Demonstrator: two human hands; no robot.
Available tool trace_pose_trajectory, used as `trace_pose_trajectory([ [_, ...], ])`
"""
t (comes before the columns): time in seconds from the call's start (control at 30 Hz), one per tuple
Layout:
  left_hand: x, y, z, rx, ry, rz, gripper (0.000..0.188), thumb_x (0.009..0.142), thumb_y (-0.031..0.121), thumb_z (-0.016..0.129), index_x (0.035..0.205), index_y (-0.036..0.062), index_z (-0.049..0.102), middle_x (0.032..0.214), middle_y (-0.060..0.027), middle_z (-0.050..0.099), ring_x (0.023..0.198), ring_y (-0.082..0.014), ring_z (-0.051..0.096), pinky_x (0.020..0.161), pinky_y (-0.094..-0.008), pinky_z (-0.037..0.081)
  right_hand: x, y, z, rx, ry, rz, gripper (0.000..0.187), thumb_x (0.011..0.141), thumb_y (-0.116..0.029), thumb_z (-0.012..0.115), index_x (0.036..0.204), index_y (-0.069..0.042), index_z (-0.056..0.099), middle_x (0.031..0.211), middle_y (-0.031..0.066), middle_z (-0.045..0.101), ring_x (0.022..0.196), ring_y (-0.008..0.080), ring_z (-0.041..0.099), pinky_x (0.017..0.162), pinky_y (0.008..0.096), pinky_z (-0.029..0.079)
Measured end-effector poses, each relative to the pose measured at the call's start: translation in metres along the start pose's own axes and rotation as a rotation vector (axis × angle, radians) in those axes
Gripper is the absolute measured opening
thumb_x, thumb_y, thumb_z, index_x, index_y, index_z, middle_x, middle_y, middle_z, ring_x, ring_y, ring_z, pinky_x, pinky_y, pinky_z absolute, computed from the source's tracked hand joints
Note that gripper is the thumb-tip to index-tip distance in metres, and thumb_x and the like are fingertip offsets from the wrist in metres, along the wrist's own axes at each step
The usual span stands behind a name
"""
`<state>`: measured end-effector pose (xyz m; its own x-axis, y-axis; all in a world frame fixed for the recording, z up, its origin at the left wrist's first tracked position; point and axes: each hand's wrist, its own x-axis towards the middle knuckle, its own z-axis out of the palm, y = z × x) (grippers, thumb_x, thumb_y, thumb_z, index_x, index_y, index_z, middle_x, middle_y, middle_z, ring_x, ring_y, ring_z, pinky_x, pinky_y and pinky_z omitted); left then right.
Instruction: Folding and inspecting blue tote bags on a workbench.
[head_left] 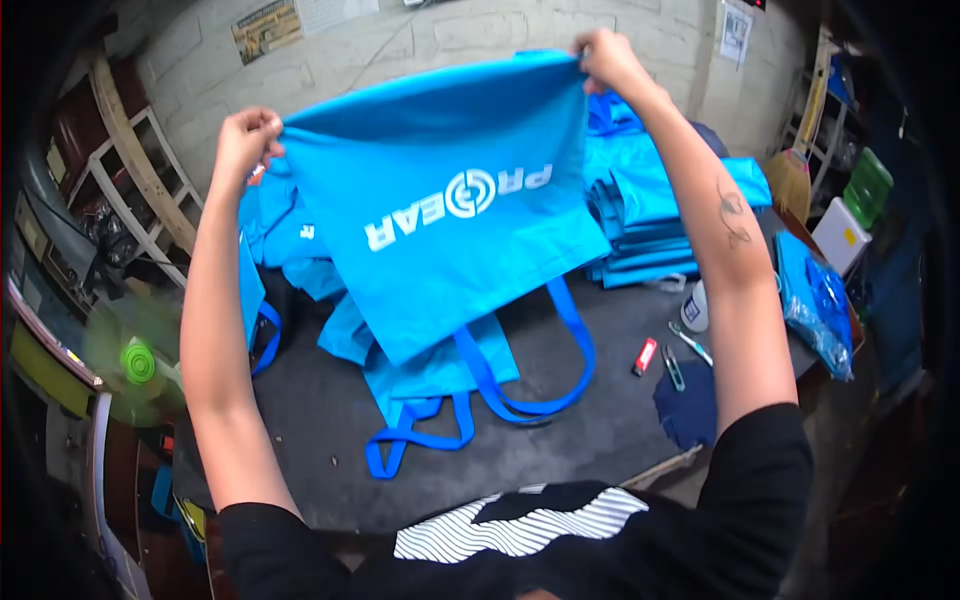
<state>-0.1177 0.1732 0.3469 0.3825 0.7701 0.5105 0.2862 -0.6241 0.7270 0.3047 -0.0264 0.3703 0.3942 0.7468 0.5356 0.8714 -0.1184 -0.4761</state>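
Stretched between my two hands is a bright blue tote bag (450,250), held up by its two far corners. Its white print appears upside down, and its darker blue handles hang toward me. My left hand (250,140) pinches the left corner; my right hand (605,62), higher up, pinches the right one. Beneath it, another blue bag (400,388) lies on the dark table (300,430), partly covered, with its handles toward me. Loose blue bags (268,215) are heaped beyond my left forearm. A stack of folded blue bags (645,245) sits at the right, partly behind my right arm.
Right of the handles lie a red lighter (644,356), thread snips (674,376), a slim light-coloured tool (692,344) and dark cloth (685,408), near a white bottle (694,308). A plastic-wrapped blue bundle (815,305) rests at the right edge. A fan (137,360) spins at left.
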Motion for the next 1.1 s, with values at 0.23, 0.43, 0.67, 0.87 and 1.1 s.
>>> trace_pose_trajectory([
  [0.23, -0.043, 0.078, -0.023, -0.432, 0.398, 0.64, 0.024, 0.095, 0.017, 0.053, 0.096, -0.0053, 0.064, 0.094, -0.0106, 0.064, 0.09, -0.0178, 0.064, 0.083, -0.0312, 0.053, -0.002, 0.014, -0.057, 0.684, 0.486, -0.596, 0.031, 0.082, -0.001, 0.047, 0.106, -0.006, 0.066, 0.081, 0.0138, 0.067, 0.067, 0.0223, 0.066, 0.066, 0.0336, 0.054],
  [0.43, -0.182, -0.031, 0.07, -0.087, 0.269, 0.157, 0.018, 0.081, 0.001, 0.064, 0.092, 0.0043, 0.05, 0.076, 0.0002, 0.049, 0.064, -0.0064, 0.048, 0.056, -0.0212, 0.042, -0.186, 0.084, 0.068, 0.601, 0.236, -0.05, 0.016, 0.078, -0.008, 0.073, 0.071, -0.002, 0.06, 0.072, -0.0005, 0.057, 0.067, 0.0075, 0.052, 0.062, 0.0242, 0.044],
  [0.67, -0.313, -0.119, 0.149, 0.083, -0.191, -0.298, 0.094, 0.063, -0.001, 0.071, 0.144, 0.0129, 0.026, 0.075, -0.0034, 0.054, 0.07, -0.0145, 0.052, 0.069, -0.0293, 0.044, -0.348, 0.172, 0.195, 0.565, -0.139, 0.368, 0.076, 0.064, -0.003, 0.078, 0.129, -0.005, 0.038, 0.092, 0.0094, 0.059, 0.08, 0.013, 0.057, 0.074, 0.0315, 0.048],
  [0.87, -0.297, -0.095, 0.155, 0.241, -0.183, 0.01, 0.094, 0.064, 0.016, 0.081, 0.144, 0.017, 0.033, 0.086, -0.0035, 0.058, 0.091, -0.0205, 0.051, 0.092, -0.0417, 0.034, -0.332, 0.175, 0.199, 0.653, -0.114, 0.24, 0.07, 0.071, 0.001, 0.074, 0.134, -0.005, 0.045, 0.102, 0.0027, 0.059, 0.09, 0.0097, 0.054, 0.08, 0.0237, 0.043],
  [1.1, -0.28, -0.112, 0.167, 0.129, -0.049, 0.008, 0.029, 0.068, 0.006, 0.075, 0.096, 0.0027, 0.067, 0.077, -0.0068, 0.06, 0.086, -0.0194, 0.053, 0.081, -0.0313, 0.04, -0.328, 0.177, 0.179, 0.521, -0.142, 0.139, 0.052, 0.073, 0.008, 0.063, 0.122, -0.009, 0.058, 0.114, 0.0033, 0.057, 0.103, 0.0129, 0.054, 0.089, 0.0251, 0.041],
])
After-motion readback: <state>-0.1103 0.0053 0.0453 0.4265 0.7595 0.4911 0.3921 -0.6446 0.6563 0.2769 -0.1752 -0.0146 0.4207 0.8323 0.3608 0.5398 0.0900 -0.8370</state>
